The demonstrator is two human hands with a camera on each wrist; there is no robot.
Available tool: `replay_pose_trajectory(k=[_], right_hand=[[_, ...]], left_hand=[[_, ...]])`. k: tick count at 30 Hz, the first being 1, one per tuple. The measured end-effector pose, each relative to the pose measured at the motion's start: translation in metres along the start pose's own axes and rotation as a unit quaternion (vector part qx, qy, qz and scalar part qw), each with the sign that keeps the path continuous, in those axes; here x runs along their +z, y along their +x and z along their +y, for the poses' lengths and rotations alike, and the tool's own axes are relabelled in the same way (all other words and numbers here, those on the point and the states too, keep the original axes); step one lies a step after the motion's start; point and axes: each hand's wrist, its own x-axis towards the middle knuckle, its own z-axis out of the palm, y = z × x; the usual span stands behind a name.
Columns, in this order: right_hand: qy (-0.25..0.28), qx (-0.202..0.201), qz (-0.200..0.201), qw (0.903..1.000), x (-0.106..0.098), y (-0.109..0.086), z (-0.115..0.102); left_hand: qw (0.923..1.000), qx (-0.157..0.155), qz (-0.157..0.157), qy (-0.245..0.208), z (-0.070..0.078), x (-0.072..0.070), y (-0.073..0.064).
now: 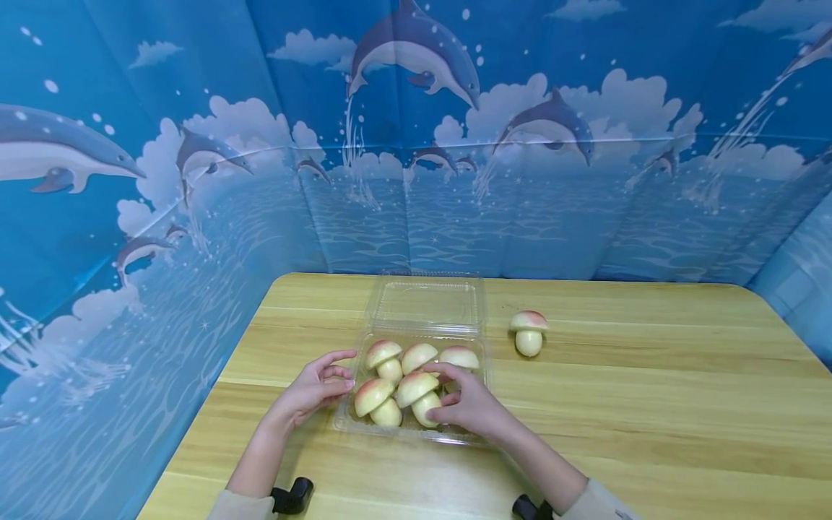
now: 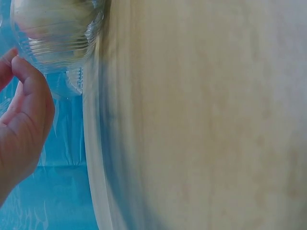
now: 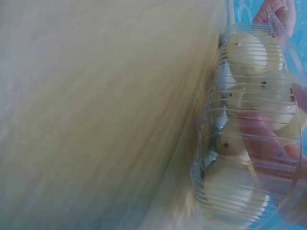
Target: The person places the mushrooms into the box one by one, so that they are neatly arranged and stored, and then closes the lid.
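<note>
A clear plastic clamshell box (image 1: 351, 422) lies on the table with its lid (image 1: 427, 303) folded back. Inside stand several mushroom-shaped pieces (image 1: 373, 397), pale yellow with pinkish caps. My right hand (image 1: 474, 404) reaches in and grips the front middle mushroom (image 1: 416, 390), fingers at its cap and thumb at its stem. Through the box wall in the right wrist view, those fingers (image 3: 261, 139) show among the mushrooms. My left hand (image 1: 315, 390) is at the box's left side, fingers loosely bent and fingertips right at the rim. The right hand partly hides the box's right-hand contents.
One more mushroom (image 1: 529, 334) stands on the wooden table (image 1: 650, 404), right of the box. Behind the table hangs a blue curtain (image 1: 416, 217) printed with dolphins. Black wrist mounts (image 1: 292, 495) show at both sleeves.
</note>
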Motion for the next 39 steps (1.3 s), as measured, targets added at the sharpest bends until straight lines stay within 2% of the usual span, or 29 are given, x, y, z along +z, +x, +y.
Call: replay_pose_trajectory(k=[23,30,39], right_hand=[[-0.066,-0.016,0.018,0.9975,0.0069,0.0025,0.0035],[-0.103,-0.036,0.025,0.9938,0.0088,0.0031,0.0068],[-0.141,-0.039,0.035,0.9887,0.0096,0.0024,0.0076]], left_hand=[[1.0,-0.001,0.004,0.007,-0.0002,0.0007,0.0002],[1.0,-0.002,0.005,0.004,-0.0007,0.0007,-0.0002],[1.0,0.001,0.003,0.004,0.0001,0.0006,0.0]])
